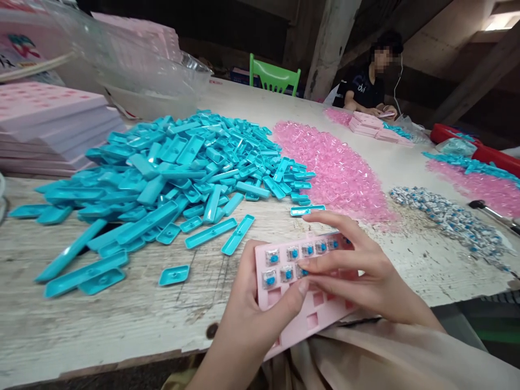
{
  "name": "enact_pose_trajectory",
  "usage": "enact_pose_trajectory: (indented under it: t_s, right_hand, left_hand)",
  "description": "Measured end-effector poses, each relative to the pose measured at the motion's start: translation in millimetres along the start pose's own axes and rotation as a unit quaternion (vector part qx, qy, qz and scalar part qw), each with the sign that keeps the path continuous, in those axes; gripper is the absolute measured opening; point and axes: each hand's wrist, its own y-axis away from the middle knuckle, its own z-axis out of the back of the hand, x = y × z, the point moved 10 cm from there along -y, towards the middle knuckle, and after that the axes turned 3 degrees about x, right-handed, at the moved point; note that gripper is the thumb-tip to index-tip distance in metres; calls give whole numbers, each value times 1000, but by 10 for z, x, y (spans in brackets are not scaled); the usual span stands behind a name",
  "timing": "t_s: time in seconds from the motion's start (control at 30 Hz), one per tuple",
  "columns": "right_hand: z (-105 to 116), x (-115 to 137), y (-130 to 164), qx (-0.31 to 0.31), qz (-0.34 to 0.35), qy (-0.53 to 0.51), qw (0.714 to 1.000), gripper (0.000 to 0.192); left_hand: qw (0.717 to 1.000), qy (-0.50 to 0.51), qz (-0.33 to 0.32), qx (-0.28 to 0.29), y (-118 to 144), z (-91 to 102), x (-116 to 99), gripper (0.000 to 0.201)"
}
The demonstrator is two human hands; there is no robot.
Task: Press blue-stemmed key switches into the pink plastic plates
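Head view: both hands' fingers grip pink tray (pixel 303 314) at worn white table (pixel 122 314) edge, dim timber-beamed room.

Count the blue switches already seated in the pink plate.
7 visible in the pink plate: five along the top row, two in the second row. The right hand may hide others.

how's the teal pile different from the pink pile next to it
The teal pile is made of long, flat, opaque tray-like pieces; the pink pile is made of small, see-through bits. The teal pile is wider and heaped higher, with stray pieces scattered toward the near edge; the pink pile lies lower and more compact. Both are loose heaps on the same worn table, touching where they meet.
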Motion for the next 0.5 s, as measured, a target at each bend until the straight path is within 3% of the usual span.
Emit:
enact_pose_trajectory:
  t_s: [0.2, 0.37, 0.43, 0.5]
  right_hand:
    - [-8, 9, 19, 8, 12, 15, 1000, 14]
    - [-1, 76, 20, 21, 8, 27, 999, 19]
    - [51, 79, 47, -1, -7, -3, 1000, 19]
    - [186, 40, 110, -69, -31, -63, 995, 20]
  left_hand:
    - [999, 21, -25, 11, -42, -43, -40, 37]
    - [999, -13, -41, -12, -51, 15, -81, 35]
    - [997, -53, -49, -29, -15, 46, -90, 32]
    - [990, -100, -73, -62, 56, 90, -118, 29]
